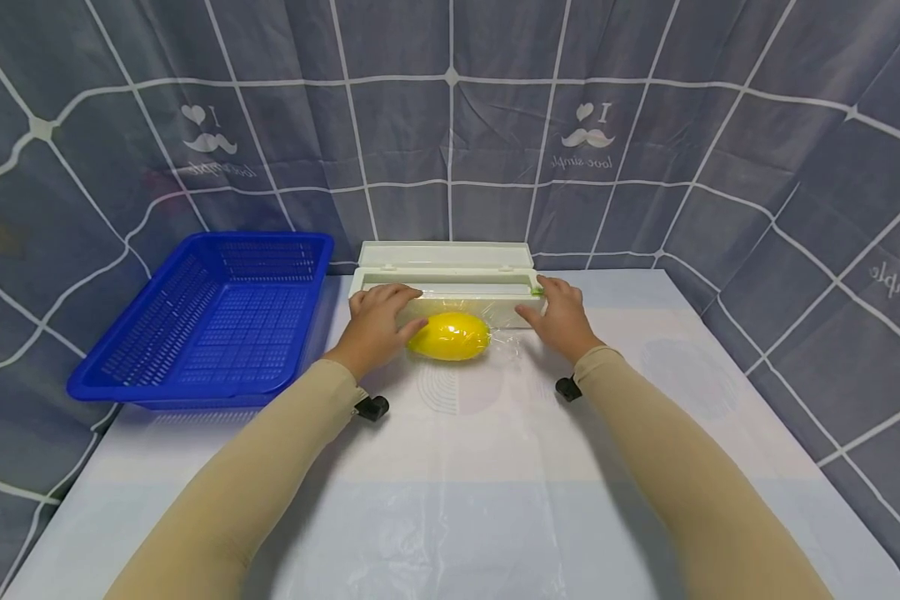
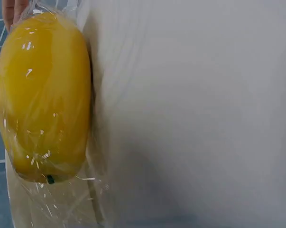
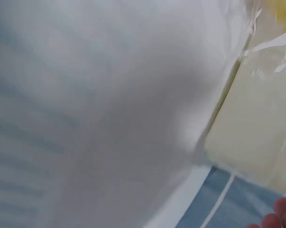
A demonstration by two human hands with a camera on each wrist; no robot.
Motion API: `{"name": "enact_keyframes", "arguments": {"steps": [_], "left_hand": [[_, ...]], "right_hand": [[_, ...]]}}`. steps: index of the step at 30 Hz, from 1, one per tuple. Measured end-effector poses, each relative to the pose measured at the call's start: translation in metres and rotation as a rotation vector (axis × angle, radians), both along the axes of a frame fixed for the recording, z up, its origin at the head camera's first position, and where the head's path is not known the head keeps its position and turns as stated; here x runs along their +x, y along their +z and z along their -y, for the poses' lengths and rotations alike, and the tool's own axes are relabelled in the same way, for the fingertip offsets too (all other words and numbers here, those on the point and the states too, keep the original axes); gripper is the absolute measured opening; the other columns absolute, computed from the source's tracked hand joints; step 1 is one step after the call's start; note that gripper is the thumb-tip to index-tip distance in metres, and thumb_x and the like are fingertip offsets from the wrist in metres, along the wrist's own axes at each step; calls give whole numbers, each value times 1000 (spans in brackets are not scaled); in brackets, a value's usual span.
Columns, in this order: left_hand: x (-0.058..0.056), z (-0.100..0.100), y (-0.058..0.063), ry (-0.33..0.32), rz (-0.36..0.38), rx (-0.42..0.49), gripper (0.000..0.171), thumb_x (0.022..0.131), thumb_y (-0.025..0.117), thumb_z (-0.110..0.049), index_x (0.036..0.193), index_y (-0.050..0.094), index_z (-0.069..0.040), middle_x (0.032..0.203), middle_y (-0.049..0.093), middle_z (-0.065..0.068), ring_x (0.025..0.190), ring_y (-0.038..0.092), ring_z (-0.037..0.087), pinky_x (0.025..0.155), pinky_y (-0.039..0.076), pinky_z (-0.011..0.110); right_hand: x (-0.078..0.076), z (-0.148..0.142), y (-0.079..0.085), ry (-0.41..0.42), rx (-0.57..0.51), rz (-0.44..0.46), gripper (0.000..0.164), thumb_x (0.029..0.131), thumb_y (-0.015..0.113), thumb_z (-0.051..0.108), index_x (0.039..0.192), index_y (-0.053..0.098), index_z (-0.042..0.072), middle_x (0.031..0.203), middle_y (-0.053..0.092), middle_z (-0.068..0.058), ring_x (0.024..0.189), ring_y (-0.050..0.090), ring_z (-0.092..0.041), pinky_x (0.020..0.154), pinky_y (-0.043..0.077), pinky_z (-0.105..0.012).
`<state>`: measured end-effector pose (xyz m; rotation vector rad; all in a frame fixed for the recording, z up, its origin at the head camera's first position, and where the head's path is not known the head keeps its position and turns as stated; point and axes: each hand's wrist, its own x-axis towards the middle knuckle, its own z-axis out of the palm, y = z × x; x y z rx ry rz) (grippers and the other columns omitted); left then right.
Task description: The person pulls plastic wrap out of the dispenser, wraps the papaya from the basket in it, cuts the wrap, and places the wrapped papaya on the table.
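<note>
A glossy yellow fruit (image 1: 450, 337) with a small green stem end lies at the front of a long white cling film dispenser (image 1: 375, 281). Clear film (image 2: 69, 204) clings round the fruit and trails off both ends. My left hand (image 1: 377, 325) is over the dispenser's left part, thumb and fingers well apart, the thumb close to the fruit's left end. At the dispenser's right end is my right hand (image 1: 562, 317), fingers beside a small green piece (image 1: 537, 292) and thumb in front. Curled fingertips (image 3: 284, 209) show there in the right wrist view; their contact is unclear.
The dispenser's lid (image 1: 446, 253) stands raised at the back. To the left is a blue plastic basket (image 1: 311, 333). A pale patterned cover lies on the table (image 1: 487, 517), and a grey gridded curtain (image 1: 495, 158) hangs behind and along the sides.
</note>
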<state>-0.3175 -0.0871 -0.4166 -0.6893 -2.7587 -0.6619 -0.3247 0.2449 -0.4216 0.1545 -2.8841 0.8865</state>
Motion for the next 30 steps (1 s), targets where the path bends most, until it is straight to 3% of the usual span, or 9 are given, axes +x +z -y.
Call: {"name": "enact_keyframes", "arguments": {"steps": [11, 22, 30], "left_hand": [[-8, -29, 19, -51, 51, -39, 58, 104, 63, -48, 152, 54, -18, 156, 55, 7, 149, 42, 34, 118, 21, 60], [-18, -83, 29, -83, 135, -68, 61, 105, 59, -50, 157, 50, -20, 159, 53, 3, 150, 43, 30, 119, 22, 56], [-24, -126, 27, -89, 169, -89, 59, 107, 56, -49, 158, 49, -21, 161, 52, 2, 148, 45, 29, 116, 25, 54]], "right_hand": [[-18, -15, -4, -32, -22, 151, 83, 104, 65, 45, 167, 26, 8, 171, 29, -21, 155, 26, -46, 127, 27, -59], [-25, -20, -11, -38, 1, 143, 75, 105, 64, 44, 166, 33, 15, 161, 49, -20, 145, 42, -49, 123, 35, -60], [-26, -22, -13, -13, -12, 95, 73, 104, 67, 42, 163, 38, 12, 153, 57, -22, 143, 51, -43, 120, 40, -56]]}}
